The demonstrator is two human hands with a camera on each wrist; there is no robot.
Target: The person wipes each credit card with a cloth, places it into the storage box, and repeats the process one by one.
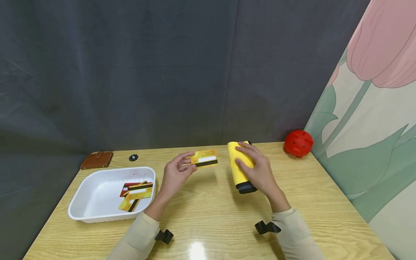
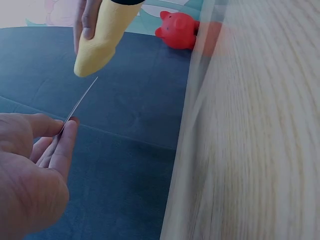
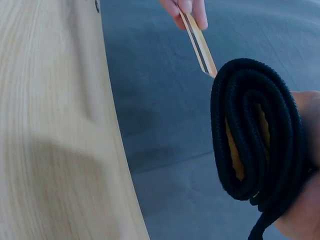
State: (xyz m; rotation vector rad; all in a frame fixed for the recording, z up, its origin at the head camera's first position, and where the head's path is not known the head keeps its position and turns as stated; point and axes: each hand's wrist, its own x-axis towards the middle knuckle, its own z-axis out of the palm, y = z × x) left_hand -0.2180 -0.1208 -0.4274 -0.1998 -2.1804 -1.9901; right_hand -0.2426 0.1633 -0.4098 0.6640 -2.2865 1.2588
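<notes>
My left hand (image 1: 175,173) pinches a yellow-orange bank card (image 1: 204,159) by its left end, its dark stripe and white strip facing me. In the left wrist view the card (image 2: 82,97) shows nearly edge-on between thumb and fingers. My right hand (image 1: 260,171) grips a rolled yellow cloth (image 1: 236,164) with black edging, held above the table. From the right wrist view, the end of the rolled cloth (image 3: 260,135) shows its folded black layers. Card and cloth are apart in the head view, a short gap between them.
A white plastic tray (image 1: 94,180) stands at the left with several yellow and red cards (image 1: 136,195) in it. Behind it lie a brown leather wallet (image 1: 96,160) and a black poker chip (image 1: 133,157). A red piggy bank (image 1: 298,143) sits at the table's back right.
</notes>
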